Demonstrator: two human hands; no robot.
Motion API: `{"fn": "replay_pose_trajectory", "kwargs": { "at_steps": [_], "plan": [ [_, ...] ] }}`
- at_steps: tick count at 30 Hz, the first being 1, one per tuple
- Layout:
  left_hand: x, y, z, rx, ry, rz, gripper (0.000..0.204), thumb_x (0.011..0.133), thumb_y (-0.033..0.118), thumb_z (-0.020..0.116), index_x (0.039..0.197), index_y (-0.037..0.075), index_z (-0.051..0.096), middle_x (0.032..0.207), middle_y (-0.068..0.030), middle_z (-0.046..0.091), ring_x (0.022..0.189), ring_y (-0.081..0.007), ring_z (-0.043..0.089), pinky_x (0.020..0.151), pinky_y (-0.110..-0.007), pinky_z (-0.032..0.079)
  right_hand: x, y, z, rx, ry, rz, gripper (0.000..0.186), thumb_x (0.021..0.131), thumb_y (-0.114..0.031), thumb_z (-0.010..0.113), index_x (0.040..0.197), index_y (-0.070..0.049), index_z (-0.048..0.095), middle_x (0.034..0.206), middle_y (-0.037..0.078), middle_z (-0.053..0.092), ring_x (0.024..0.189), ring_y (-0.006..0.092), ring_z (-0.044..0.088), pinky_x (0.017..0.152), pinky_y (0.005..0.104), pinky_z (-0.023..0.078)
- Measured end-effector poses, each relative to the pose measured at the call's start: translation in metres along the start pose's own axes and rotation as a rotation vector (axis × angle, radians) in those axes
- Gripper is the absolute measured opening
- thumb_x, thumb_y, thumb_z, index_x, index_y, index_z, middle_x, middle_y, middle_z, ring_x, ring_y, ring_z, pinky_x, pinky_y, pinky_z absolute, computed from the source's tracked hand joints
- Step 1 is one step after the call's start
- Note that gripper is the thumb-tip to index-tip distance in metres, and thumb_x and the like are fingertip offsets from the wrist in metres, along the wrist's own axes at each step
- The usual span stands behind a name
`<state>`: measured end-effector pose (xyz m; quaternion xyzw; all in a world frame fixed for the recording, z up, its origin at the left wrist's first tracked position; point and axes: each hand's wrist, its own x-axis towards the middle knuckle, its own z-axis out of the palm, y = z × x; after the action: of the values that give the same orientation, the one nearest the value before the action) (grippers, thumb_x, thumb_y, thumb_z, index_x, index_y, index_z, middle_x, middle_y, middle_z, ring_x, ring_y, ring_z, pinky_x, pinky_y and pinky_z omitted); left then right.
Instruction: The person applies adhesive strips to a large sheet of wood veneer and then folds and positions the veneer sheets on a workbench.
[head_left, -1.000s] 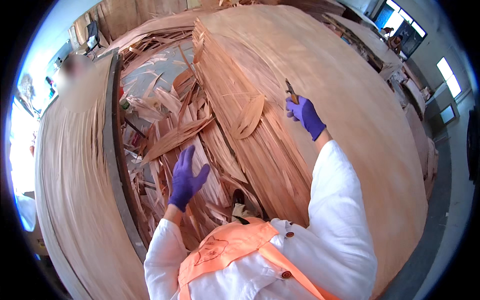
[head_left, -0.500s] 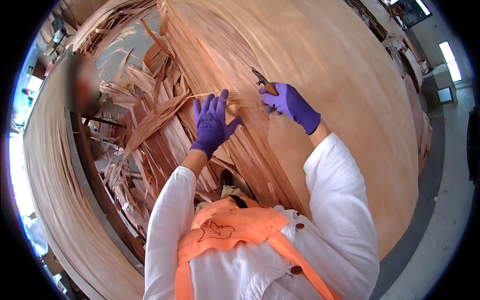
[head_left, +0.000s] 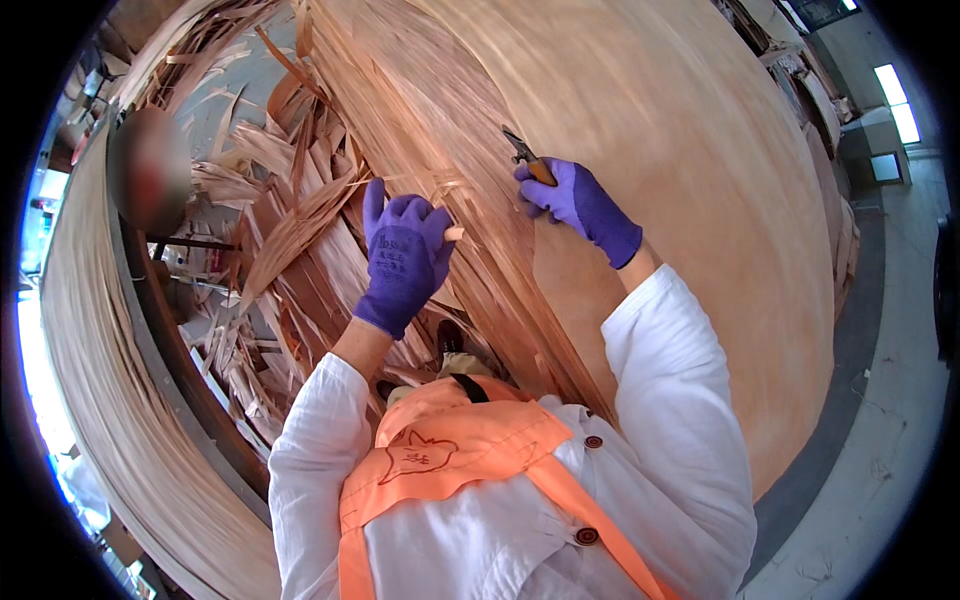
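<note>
Under both hands lies a broad stack of wood veneer sheets (head_left: 680,240), its left edge reddish and splintered. My left hand (head_left: 405,262), in a purple glove, is closed at that ragged edge. From between its thumb and curled fingers pokes the pale end of a veneer strip (head_left: 454,234); the rest of it is hidden. My right hand (head_left: 590,212), gloved alike, grips a short knife-like tool (head_left: 541,172) with a brown handle and a dark metal head. The tool's tip points away from me, over the veneer sheets.
Torn veneer scraps (head_left: 300,270) are heaped on the floor to the left. Beyond them a second veneer stack (head_left: 110,360) curves along a dark beam (head_left: 175,330). A blurred person (head_left: 150,170) is at the far left. Grey floor (head_left: 850,430) runs along the right side.
My left hand has gone from spread fingers to a closed grip, shifting slightly left and nearer, with a strip end now showing. My right hand keeps the tool almost in place.
</note>
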<state>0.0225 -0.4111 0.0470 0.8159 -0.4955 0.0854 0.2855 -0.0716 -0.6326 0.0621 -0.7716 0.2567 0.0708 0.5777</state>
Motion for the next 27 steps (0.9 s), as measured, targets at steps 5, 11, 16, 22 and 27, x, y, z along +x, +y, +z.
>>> {"fn": "replay_pose_trajectory", "kwargs": {
  "at_steps": [5, 11, 16, 22, 27],
  "plan": [
    [0.015, -0.004, -0.003, -0.041, 0.072, -0.021, 0.007, 0.069, 0.013, 0.065, 0.075, 0.01, 0.062, 0.072, -0.0083, 0.057, 0.074, -0.0274, 0.056, 0.099, -0.047, 0.028, -0.006, -0.006, 0.003, 0.048, 0.062, -0.006, 0.026, 0.081, -0.016, 0.06, 0.101, 0.0, 0.059, 0.074, 0.003, 0.061, 0.062, 0.0091, 0.058, 0.054, 0.0216, 0.044],
    [-0.009, -0.023, -0.009, -0.714, -0.072, -0.411, 0.009, 0.082, 0.011, 0.061, 0.087, 0.004, 0.064, 0.078, -0.0013, 0.061, 0.071, -0.0111, 0.055, 0.076, -0.026, 0.043, -0.036, -0.037, 0.013, 0.334, 0.086, 0.011, 0.028, 0.08, -0.021, 0.063, 0.101, -0.003, 0.06, 0.078, 0.002, 0.062, 0.066, 0.0082, 0.061, 0.05, 0.0196, 0.041],
    [-0.008, -0.014, -0.03, -1.11, -0.158, -0.608, 0.014, 0.083, 0.009, 0.06, 0.093, -0.001, 0.063, 0.083, 0.0008, 0.061, 0.075, -0.0054, 0.053, 0.069, -0.02, 0.044, -0.04, -0.042, 0.05, 0.483, -0.011, -0.002, 0.028, 0.08, -0.026, 0.066, 0.098, -0.005, 0.063, 0.077, -0.001, 0.06, 0.062, 0.0058, 0.055, 0.049, 0.0186, 0.039],
    [-0.015, -0.008, -0.039, -1.158, -0.155, -0.586, 0.012, 0.084, 0.009, 0.06, 0.091, 0.0, 0.063, 0.076, 0.0028, 0.059, 0.068, -0.0034, 0.05, 0.062, -0.02, 0.042, -0.029, -0.056, 0.081, 0.452, -0.056, -0.062, 0.018, 0.082, -0.02, 0.063, 0.091, -0.004, 0.064, 0.078, -0.001, 0.061, 0.066, 0.0063, 0.053, 0.058, 0.0201, 0.042],
    [-0.028, -0.006, -0.032, -1.111, -0.119, -0.611, 0.011, 0.085, 0.012, 0.061, 0.087, 0.001, 0.064, 0.067, 0.0058, 0.052, 0.06, -0.0019, 0.045, 0.052, -0.019, 0.036, -0.029, -0.061, 0.078, 0.613, 0.0, -0.153, 0.017, 0.083, -0.019, 0.06, 0.093, -0.005, 0.06, 0.093, 0.003, 0.062, 0.078, 0.0105, 0.056, 0.063, 0.022, 0.044]
  ]
}}
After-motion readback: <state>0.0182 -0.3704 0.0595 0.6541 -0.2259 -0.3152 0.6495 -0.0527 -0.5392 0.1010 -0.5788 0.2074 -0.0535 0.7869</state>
